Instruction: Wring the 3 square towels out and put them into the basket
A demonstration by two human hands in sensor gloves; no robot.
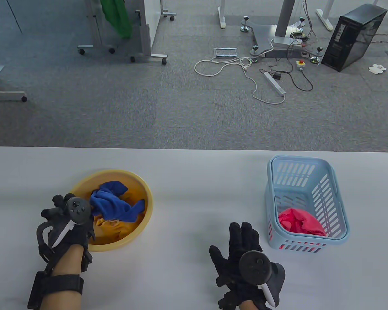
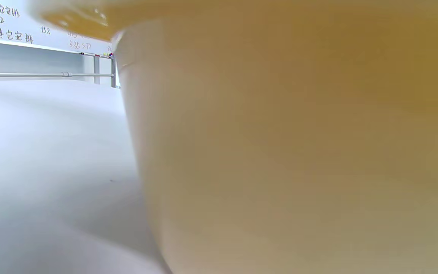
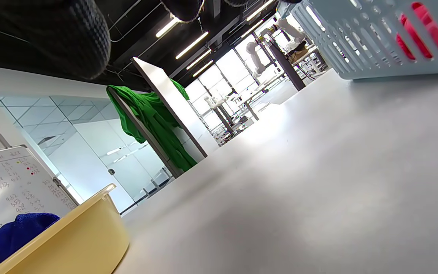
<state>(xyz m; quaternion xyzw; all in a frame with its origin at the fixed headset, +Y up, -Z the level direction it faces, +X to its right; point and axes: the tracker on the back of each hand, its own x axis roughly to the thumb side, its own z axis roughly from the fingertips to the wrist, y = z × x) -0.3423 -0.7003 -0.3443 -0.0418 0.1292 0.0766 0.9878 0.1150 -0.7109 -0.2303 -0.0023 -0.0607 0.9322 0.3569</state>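
A yellow basin [image 1: 148, 197] stands on the table's left and holds a blue towel [image 1: 114, 201] lying over a yellow towel [image 1: 116, 229]. My left hand [image 1: 71, 213] reaches over the basin's near-left rim. Its curled fingers meet the bunched end of the blue towel, which stands above the rim; the fingertips are hidden under the tracker. The left wrist view is filled by the basin's outer wall [image 2: 280, 152]. My right hand [image 1: 242, 239] lies flat and open on the table, holding nothing. To its right, a light blue basket [image 1: 341, 206] holds a red towel [image 1: 302, 222].
In the right wrist view the basket [image 3: 356, 45] is at the top right and the basin [image 3: 74, 236] with the blue towel [image 3: 17, 230] at the bottom left, bare table between them. Beyond the table's far edge, cables and a computer case lie on the floor.
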